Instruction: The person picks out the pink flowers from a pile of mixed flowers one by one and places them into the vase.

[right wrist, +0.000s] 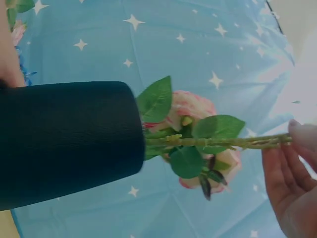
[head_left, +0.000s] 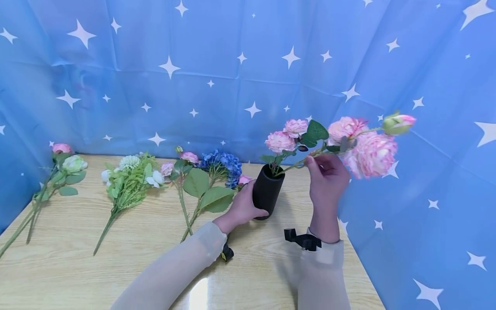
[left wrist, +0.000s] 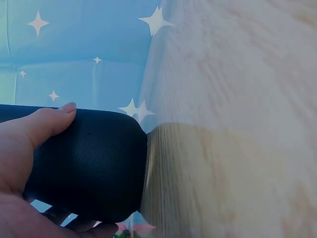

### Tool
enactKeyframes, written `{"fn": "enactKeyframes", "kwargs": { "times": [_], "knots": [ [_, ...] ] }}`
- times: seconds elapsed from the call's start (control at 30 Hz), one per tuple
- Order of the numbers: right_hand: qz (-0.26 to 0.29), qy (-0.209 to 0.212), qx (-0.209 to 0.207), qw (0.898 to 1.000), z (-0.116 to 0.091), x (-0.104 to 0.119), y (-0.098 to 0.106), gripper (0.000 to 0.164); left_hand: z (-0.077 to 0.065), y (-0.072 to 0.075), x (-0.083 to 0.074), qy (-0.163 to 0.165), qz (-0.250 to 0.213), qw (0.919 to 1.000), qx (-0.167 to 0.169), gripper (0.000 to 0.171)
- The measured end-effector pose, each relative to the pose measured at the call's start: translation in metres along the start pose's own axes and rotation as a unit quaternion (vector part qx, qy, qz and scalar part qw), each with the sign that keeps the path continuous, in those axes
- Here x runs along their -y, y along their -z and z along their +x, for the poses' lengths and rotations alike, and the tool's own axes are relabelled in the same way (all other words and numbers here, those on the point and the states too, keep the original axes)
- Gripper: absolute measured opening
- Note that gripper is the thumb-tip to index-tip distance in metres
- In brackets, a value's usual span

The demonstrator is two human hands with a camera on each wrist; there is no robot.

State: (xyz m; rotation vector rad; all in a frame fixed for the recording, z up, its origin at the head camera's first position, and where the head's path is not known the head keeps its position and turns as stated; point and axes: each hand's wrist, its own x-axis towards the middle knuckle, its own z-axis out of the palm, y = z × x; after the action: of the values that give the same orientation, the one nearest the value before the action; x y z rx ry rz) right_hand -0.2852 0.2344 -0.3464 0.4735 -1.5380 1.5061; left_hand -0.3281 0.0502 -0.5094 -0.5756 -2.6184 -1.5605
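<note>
A black vase (head_left: 268, 192) stands on the table, leaning slightly, with my left hand (head_left: 245, 208) gripping its lower part. In the left wrist view the thumb and fingers of that hand (left wrist: 29, 148) wrap round the vase (left wrist: 94, 163) near its base. Two pink flowers (head_left: 280, 141) with green leaves rise from the mouth. My right hand (head_left: 328, 176) pinches the stem (head_left: 296, 165) of a second pink flower spray (head_left: 371, 154), which tilts to the right. Its lower end is inside the vase, hidden by the wall. The right wrist view shows the pinched stem (right wrist: 247, 142) at the mouth.
Left of the vase lie a blue hydrangea (head_left: 222, 165) and pink flowers with large leaves (head_left: 196, 182). Farther left are a white-and-green bunch (head_left: 129, 183) and a stem with pink and white blooms (head_left: 69, 164). A starry blue curtain (head_left: 217, 77) borders the wooden table (head_left: 248, 275).
</note>
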Motion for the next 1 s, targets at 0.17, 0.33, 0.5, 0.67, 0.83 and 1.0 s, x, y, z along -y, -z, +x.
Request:
{"fn": "enactKeyframes", "kwargs": {
  "times": [0.17, 0.33, 0.5, 0.67, 0.83, 1.0],
  "knots": [
    [-0.034, 0.006, 0.031, 0.999, -0.001, -0.012, -0.004, 0.019, 0.001, -0.001, 0.002, -0.003, 0.002, 1.0, -0.005, 0.104],
    [-0.058, -0.001, 0.046, 0.997, -0.004, -0.022, -0.008, 0.018, 0.0, -0.002, 0.002, 0.001, 0.001, 1.0, -0.002, 0.105],
    [-0.089, -0.02, 0.055, 0.994, -0.006, -0.026, -0.012, 0.014, 0.0, -0.003, 0.003, 0.003, -0.001, 1.0, -0.001, 0.105],
    [-0.119, -0.038, 0.077, 0.989, -0.007, -0.029, -0.014, 0.012, 0.001, -0.002, 0.004, 0.003, 0.003, 1.0, -0.004, 0.105],
    [-0.141, -0.056, 0.101, 0.983, -0.008, -0.035, -0.014, 0.009, 0.001, -0.002, 0.003, 0.002, 0.002, 1.0, -0.005, 0.105],
    [-0.177, -0.078, 0.124, 0.973, -0.009, -0.04, -0.014, 0.009, 0.001, -0.002, 0.003, 0.0, 0.006, 1.0, -0.004, 0.104]
  ]
}}
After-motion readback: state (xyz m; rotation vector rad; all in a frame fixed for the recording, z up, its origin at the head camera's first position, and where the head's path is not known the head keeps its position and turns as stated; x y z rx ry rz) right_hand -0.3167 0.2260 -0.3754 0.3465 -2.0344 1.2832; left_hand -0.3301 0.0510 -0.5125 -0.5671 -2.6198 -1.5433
